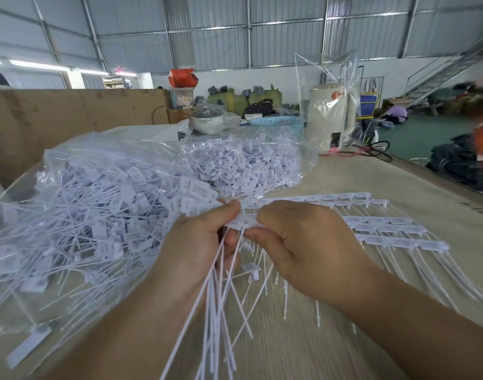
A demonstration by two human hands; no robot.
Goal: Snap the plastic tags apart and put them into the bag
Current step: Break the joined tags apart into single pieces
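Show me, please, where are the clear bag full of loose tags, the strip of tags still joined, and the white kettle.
clear bag point(78, 160), head view, on its upper plastic wall above the loose tags.
strip of joined tags point(344, 198), head view, on the row of tag heads right of the hands.
white kettle point(328, 116), head view, on its body.

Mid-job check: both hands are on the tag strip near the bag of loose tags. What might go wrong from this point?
1. The left hand already grips a bundle of snapped tags whose long tails fan out; some may slip onto the table.
2. The right hand pinches the tag strip, which overlaps other strips; a pull may drag or tangle them.
3. The bag is heaped; tags may spill at its mouth.
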